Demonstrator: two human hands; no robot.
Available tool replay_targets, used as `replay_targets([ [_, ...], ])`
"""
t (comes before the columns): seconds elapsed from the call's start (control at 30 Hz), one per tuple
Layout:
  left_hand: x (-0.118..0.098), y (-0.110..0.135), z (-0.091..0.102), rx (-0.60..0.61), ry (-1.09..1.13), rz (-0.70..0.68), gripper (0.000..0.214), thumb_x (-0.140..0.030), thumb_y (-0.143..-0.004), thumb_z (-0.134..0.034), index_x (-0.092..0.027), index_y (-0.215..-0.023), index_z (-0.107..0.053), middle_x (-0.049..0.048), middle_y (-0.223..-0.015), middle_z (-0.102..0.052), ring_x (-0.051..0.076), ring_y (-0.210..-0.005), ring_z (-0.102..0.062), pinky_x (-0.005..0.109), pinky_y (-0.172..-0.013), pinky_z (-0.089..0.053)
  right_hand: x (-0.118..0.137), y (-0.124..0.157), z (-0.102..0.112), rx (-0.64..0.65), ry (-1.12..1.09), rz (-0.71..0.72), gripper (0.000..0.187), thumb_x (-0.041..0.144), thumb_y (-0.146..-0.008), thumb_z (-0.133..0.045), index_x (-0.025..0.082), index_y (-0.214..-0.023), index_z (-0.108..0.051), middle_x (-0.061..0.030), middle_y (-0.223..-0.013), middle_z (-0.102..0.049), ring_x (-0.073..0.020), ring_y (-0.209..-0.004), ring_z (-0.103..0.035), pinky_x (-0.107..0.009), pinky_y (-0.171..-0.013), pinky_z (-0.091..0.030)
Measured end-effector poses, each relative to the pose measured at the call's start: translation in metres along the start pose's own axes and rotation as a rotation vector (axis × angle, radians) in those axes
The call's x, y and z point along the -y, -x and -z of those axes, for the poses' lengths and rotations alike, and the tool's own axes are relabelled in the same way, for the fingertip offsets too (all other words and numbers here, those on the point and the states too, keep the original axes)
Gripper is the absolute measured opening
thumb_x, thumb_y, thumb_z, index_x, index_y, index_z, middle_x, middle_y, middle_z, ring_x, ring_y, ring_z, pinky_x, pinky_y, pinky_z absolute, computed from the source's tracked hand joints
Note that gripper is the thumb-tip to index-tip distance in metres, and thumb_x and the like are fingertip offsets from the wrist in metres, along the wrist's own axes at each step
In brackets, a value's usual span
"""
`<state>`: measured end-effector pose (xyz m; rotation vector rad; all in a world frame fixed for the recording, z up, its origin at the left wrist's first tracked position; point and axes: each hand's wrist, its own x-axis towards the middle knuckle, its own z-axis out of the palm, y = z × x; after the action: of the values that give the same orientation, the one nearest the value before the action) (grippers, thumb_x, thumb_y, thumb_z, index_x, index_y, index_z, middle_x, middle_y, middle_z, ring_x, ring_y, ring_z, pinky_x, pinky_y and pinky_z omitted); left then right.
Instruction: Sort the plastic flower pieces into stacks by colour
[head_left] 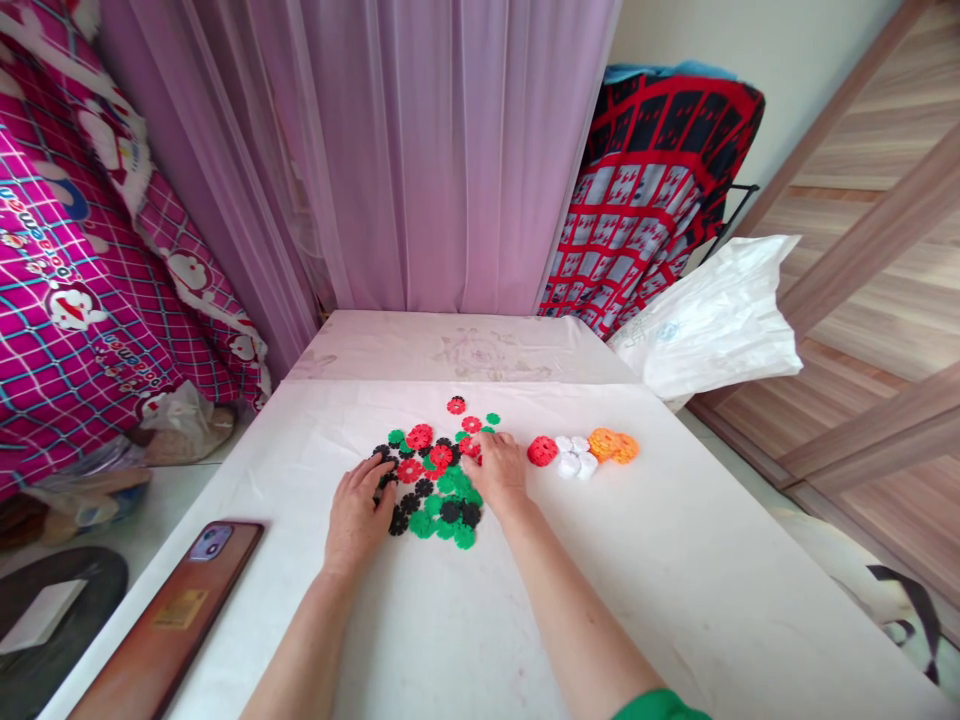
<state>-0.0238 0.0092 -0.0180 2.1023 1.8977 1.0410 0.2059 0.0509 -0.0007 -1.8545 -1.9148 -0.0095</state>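
Note:
Notched plastic snowflake discs in red, black and green lie in a loose, mixed pile (450,480) on the white table. At the pile's left edge, my left hand (361,512) rests with thumb and fingers apart, its fingertips touching black discs (400,522). My right hand (501,470) reaches in from the right, fingers curled at a red disc (468,446) in the upper part of the pile. Green discs (424,524) gather mostly toward the near side. Right of my right hand sit sorted groups: red discs (542,451), white discs (576,458) and orange discs (613,446).
A brown phone (176,620) lies at the table's left edge. A white plastic bag (712,320) stands by the far right corner. Purple curtains (450,150) hang behind the table (675,580), with a pink patterned cloth (97,250) on the left.

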Motion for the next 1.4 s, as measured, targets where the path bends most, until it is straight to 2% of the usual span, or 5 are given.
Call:
replay_targets([
  [0.23, 0.001, 0.001, -0.001, 0.003, 0.0, -0.002, 0.036, -0.036, -0.09, -0.046, -0.022, -0.113, -0.07, 0.0094, -0.132, -0.065, 0.028, -0.12, -0.059, 0.05, -0.107, -0.044, 0.001, -0.004, -0.003, -0.042, -0.022, 0.004, 0.016, 0.022, -0.078, -0.068, 0.022, -0.093, -0.066, -0.0077, -0.086, -0.072, -0.0257, -0.089, -0.061, -0.035, -0.078, -0.042],
  [0.4, 0.003, 0.001, -0.003, 0.001, -0.012, -0.004, 0.035, -0.036, -0.09, -0.047, -0.024, -0.113, -0.07, 0.0084, -0.132, -0.065, 0.028, -0.121, -0.059, 0.051, -0.108, -0.043, -0.025, 0.021, 0.0, -0.187, -0.144, 0.016, 0.018, 0.022, -0.08, -0.063, 0.02, -0.097, -0.066, -0.0059, -0.093, -0.072, -0.0213, -0.088, -0.064, -0.032, -0.08, -0.046],
  [0.5, 0.004, 0.0, -0.002, 0.011, -0.03, -0.004, 0.035, -0.037, -0.09, -0.047, -0.025, -0.113, -0.07, 0.0085, -0.132, -0.065, 0.029, -0.122, -0.059, 0.053, -0.108, -0.043, -0.038, 0.035, -0.001, -0.229, -0.205, 0.018, 0.016, 0.021, -0.079, -0.06, 0.021, -0.094, -0.067, -0.0058, -0.095, -0.072, -0.0207, -0.088, -0.064, -0.032, -0.081, -0.048],
  [0.9, 0.003, 0.001, -0.002, 0.016, -0.035, -0.005, 0.036, -0.037, -0.089, -0.047, -0.024, -0.114, -0.07, 0.0084, -0.133, -0.065, 0.028, -0.122, -0.059, 0.051, -0.109, -0.042, -0.035, 0.029, -0.009, -0.206, -0.143, 0.049, 0.026, 0.018, -0.077, -0.062, 0.019, -0.101, -0.068, -0.0066, -0.094, -0.071, -0.0225, -0.087, -0.061, -0.034, -0.082, -0.045],
  [1.4, 0.001, 0.0, 0.001, 0.031, -0.034, 0.002, 0.037, -0.037, -0.089, -0.046, -0.023, -0.112, -0.07, 0.0087, -0.132, -0.065, 0.028, -0.122, -0.059, 0.049, -0.108, -0.043, -0.035, 0.029, -0.011, -0.17, -0.114, 0.05, 0.028, 0.018, -0.075, -0.063, 0.019, -0.102, -0.069, -0.0069, -0.093, -0.071, -0.0246, -0.089, -0.06, -0.034, -0.083, -0.044],
])
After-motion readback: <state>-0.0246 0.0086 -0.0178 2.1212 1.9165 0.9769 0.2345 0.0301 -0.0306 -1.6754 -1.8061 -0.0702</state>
